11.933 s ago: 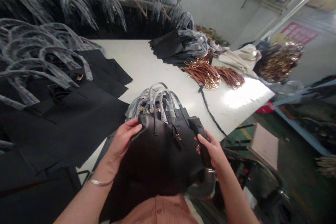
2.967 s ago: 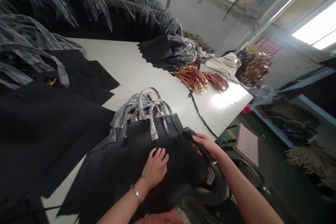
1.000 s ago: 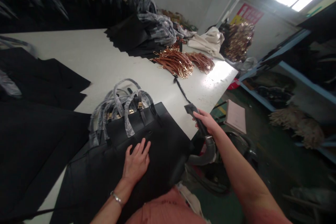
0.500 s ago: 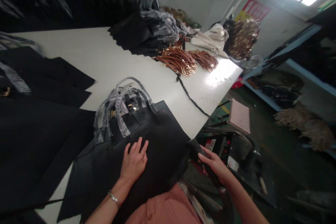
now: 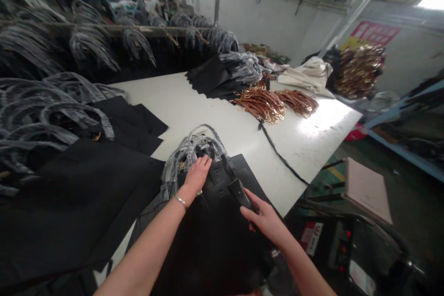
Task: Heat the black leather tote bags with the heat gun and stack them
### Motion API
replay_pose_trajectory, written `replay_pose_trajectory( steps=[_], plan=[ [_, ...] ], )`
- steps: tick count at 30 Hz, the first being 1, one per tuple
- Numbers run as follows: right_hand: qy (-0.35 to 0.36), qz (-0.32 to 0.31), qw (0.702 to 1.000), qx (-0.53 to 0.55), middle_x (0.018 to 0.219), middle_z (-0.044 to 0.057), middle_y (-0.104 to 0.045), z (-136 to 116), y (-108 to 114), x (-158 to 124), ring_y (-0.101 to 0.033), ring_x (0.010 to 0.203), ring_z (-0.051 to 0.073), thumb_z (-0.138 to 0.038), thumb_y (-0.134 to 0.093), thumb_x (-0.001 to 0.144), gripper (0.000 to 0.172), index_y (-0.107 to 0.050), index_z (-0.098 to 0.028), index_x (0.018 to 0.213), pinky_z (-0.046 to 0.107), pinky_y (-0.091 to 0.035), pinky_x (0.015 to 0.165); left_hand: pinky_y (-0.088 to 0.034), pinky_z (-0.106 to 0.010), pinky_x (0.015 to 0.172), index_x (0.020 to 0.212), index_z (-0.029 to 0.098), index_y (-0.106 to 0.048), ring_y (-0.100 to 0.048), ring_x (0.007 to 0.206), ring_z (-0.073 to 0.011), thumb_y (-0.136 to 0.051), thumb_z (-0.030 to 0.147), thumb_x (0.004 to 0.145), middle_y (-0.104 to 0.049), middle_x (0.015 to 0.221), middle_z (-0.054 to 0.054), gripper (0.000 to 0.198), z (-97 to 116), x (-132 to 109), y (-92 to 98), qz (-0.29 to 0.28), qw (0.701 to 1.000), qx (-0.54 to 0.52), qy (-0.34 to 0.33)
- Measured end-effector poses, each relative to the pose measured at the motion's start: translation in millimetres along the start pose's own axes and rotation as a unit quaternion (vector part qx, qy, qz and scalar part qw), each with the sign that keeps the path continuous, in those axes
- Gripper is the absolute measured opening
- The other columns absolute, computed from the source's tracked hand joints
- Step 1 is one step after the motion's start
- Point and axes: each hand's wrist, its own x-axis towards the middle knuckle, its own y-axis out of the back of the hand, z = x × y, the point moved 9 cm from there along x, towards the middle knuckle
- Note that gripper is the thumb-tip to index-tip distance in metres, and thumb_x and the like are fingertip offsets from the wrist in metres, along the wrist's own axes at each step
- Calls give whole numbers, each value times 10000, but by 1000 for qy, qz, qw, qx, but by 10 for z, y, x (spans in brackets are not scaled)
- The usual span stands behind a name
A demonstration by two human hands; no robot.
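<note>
A black handbag (image 5: 222,222) lies at the near edge of the table, its looped handles (image 5: 208,130) wrapped in clear plastic. My left hand (image 5: 198,173) is at the bag's top edge beside the handles, fingers close together and bent over the upper part; their tips are partly hidden. My right hand (image 5: 262,215) is closed around a thick black strap (image 5: 239,192), whose flat end with a small stud or hole points up over the bag's right side, close to the handle base. The strap's lower part is lost against the dark bag.
More black bags (image 5: 86,194) with plastic-wrapped handles are piled at left. Brown straps with gold clasps (image 5: 262,104) lie bundled farther back, near a pale cloth (image 5: 307,74). A black cord (image 5: 282,155) crosses the table. A pinkish seat (image 5: 368,187) stands at right.
My left hand has moved from the bag's front up to its top edge by the handles. My right hand has brought the strap from beside the bag to over it. The view has tilted up.
</note>
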Motion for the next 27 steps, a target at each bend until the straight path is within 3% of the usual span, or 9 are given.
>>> replay_pose_trajectory(
  steps=[3,6,9,11,14,17,19,22,27],
  plan=[
    [3,-17,1000,-15,945,32,-709,89,-181,-27,-576,500,103,-463,-688,813,749,-439,-256,1489,267,-496,497,-512,-356,837,1025,170,-695,-601,1006,-235,-458,29,874,-678,1093,-135,314,-70,228,-67,-57,995,32,-74],
    [-7,-38,999,-2,888,36,-705,298,-271,-59,-561,485,112,-509,-674,811,812,-387,-236,1520,272,-481,478,-497,-320,808,815,188,-699,-604,921,-207,-536,55,862,-677,908,-92,216,-92,300,-17,-54,992,36,-106],
    [-13,-43,999,1,914,49,-703,474,-230,-58,-552,476,113,-570,-650,811,860,-344,-230,1539,277,-469,465,-459,-341,956,804,192,-695,-596,1037,-200,-551,86,874,-685,980,-80,192,0,290,131,-42,988,35,-141],
    [-20,-37,999,-6,899,49,-699,521,-158,-56,-556,481,120,-594,-645,804,882,-335,-222,1541,280,-465,466,-352,-382,1113,851,191,-701,-560,1173,-210,-553,85,865,-696,1030,-83,182,159,223,279,-31,982,31,-185],
    [-29,-27,999,-12,800,28,-681,475,-55,-83,-559,489,134,-609,-652,788,923,-317,-202,1545,284,-462,472,-260,-453,1178,844,167,-706,-637,1040,-244,-597,119,837,-721,887,-100,120,423,26,438,-39,975,36,-217],
    [-27,-21,999,-2,805,22,-673,337,-24,-152,-554,495,128,-603,-647,793,917,-307,-204,1545,282,-462,482,-346,-479,1112,781,163,-699,-666,746,-233,-620,264,877,-708,721,-88,160,519,-256,450,-68,988,0,-136],
    [-28,-25,999,6,856,26,-675,254,-61,-211,-547,496,116,-584,-650,800,893,-315,-212,1540,280,-462,486,-402,-460,1054,763,174,-684,-658,706,-223,-572,334,923,-698,695,-75,252,496,-510,404,-75,993,-76,-47],
    [-24,-43,999,10,878,18,-667,163,-179,-289,-547,509,107,-536,-663,812,837,-349,-225,1523,276,-464,500,-436,-403,985,720,197,-633,-641,760,-205,-488,388,975,-666,687,-38,350,444,-932,297,-70,971,-220,61],
    [-11,-71,997,-2,854,6,-666,97,-354,-363,-557,533,111,-496,-669,830,779,-384,-241,1508,279,-476,528,-459,-340,847,915,207,-629,-570,871,-198,-631,402,892,-642,880,-30,197,577,-1359,226,-77,946,-311,41]
  ],
)
